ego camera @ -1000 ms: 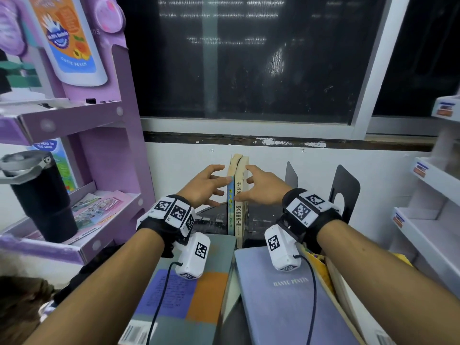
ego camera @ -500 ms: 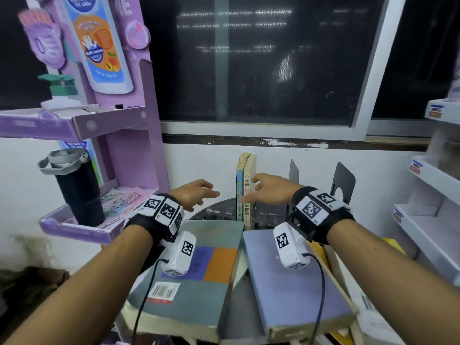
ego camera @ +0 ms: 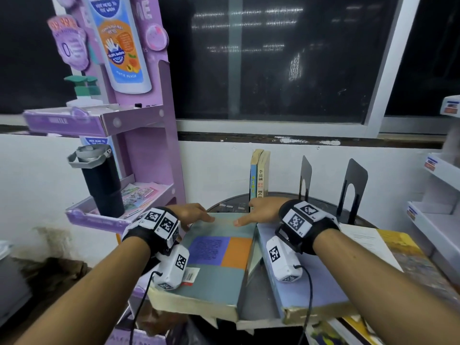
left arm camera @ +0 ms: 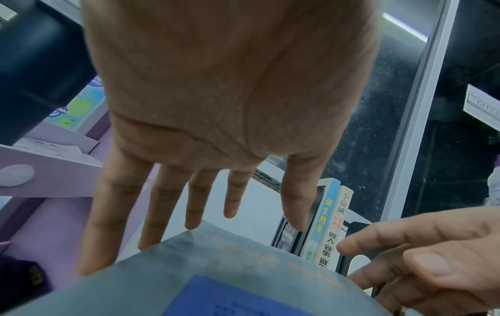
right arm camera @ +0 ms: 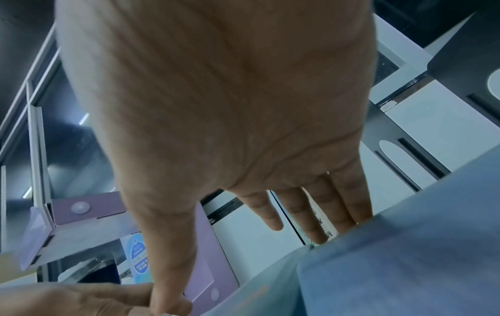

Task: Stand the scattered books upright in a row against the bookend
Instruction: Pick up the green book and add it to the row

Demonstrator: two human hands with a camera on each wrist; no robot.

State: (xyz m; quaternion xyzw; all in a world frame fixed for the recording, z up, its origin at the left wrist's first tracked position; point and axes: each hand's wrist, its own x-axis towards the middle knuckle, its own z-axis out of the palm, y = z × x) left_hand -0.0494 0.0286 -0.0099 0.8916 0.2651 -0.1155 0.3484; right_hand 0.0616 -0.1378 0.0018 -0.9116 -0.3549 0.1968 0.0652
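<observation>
Two thin books (ego camera: 258, 175) stand upright at the back of the round table, left of two black bookends (ego camera: 305, 174) (ego camera: 353, 185). A grey-teal book (ego camera: 216, 265) with blue and orange squares lies flat in front, and a lavender book (ego camera: 306, 282) lies flat to its right. My left hand (ego camera: 193, 215) reaches over the teal book's far left corner, fingers straight (left arm camera: 200, 192). My right hand (ego camera: 258, 211) is at its far right corner, thumb on the cover, fingers extended past the edge (right arm camera: 297, 213). Neither hand grips anything. The upright books (left arm camera: 328, 224) show just beyond the fingers.
A purple display rack (ego camera: 154, 145) stands at left with a black tumbler (ego camera: 102, 180) on its lower shelf. White shelving (ego camera: 443, 195) lines the right side. Open pages and a yellow book (ego camera: 403, 245) lie at right, partly under the lavender book.
Both hands have let go of the two upright books and come back and down to the far edge of the flat teal book. The upright books stay standing.
</observation>
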